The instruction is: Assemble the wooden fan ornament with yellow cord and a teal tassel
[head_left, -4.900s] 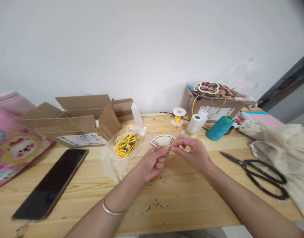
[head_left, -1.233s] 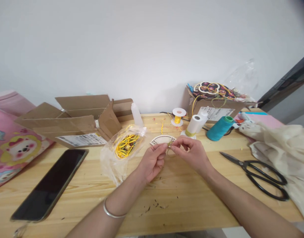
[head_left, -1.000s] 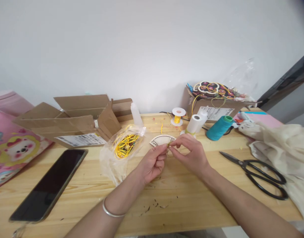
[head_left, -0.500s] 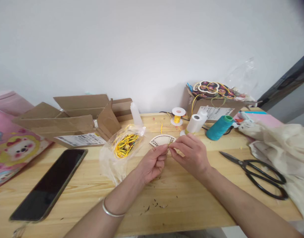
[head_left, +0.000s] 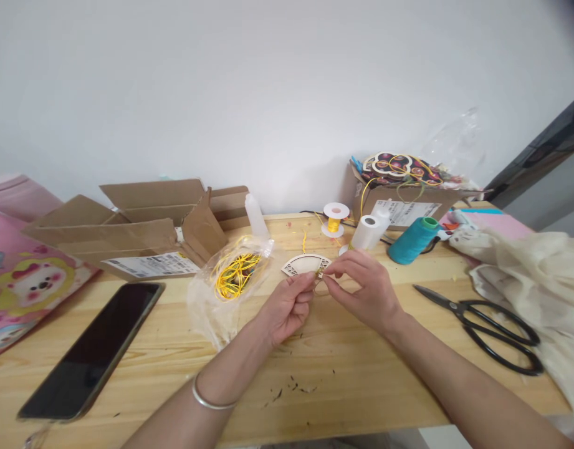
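In the head view, my left hand (head_left: 289,308) is closed, thumb and forefinger pinching a thin yellow-green cord (head_left: 319,273). Opposite it, my right hand (head_left: 364,287) pinches the same cord between thumb and fingertips, a small gap from the left fingers. A fan-shaped pale wooden piece (head_left: 306,264) with cut-out patterned corners shows just behind the left fingertips, its lower edge partly covered. Whether the left fingers also grip this piece, I cannot tell. A short twisted yellow cord (head_left: 305,241) extends from its top edge.
Behind stand a spool of yellow cord (head_left: 334,226), a white spool (head_left: 367,232) and a teal thread cone (head_left: 412,241). Black-handled scissors (head_left: 478,324) lie right. Leftward are a plastic bag of yellow cord (head_left: 235,277), a phone (head_left: 93,352) and an open cardboard box (head_left: 141,234).
My right hand has shifted slightly, and its fingertips have drawn a little apart from the left ones, so more of the cord shows. My left hand stays nearly in place.
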Action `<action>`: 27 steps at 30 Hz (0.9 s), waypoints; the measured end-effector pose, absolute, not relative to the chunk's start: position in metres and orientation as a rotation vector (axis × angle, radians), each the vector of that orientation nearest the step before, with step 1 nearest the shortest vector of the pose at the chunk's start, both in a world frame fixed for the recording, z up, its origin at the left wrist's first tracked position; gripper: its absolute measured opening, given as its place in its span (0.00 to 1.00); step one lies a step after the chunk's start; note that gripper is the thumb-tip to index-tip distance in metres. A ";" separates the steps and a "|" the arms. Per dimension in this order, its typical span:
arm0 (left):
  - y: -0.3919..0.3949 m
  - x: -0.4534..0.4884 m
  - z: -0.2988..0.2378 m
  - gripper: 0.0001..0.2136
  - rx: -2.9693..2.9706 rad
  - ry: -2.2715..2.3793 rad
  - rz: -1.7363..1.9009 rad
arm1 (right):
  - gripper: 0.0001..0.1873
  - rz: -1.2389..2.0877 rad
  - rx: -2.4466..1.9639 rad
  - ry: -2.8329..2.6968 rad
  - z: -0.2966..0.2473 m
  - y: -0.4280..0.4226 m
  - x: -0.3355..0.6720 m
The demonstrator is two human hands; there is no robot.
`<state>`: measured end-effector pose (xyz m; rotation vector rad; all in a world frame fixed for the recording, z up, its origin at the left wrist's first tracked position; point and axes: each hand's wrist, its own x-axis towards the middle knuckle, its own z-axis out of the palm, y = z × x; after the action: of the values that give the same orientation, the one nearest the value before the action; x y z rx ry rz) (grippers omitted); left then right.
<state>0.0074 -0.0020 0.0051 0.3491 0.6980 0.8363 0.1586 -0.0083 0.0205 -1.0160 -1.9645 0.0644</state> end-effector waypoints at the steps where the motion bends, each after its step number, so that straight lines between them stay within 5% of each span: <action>1: -0.002 0.008 0.005 0.10 0.344 0.699 0.840 | 0.03 0.095 -1.024 -1.957 0.021 -0.009 0.158; 27: -0.005 0.012 0.007 0.08 0.558 0.786 0.944 | 0.04 0.308 -1.173 -1.832 0.018 -0.011 0.147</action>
<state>0.0120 -0.0053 0.0070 0.5579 0.7862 0.9440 0.1469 -0.0115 0.0180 -1.1731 -1.8317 0.3084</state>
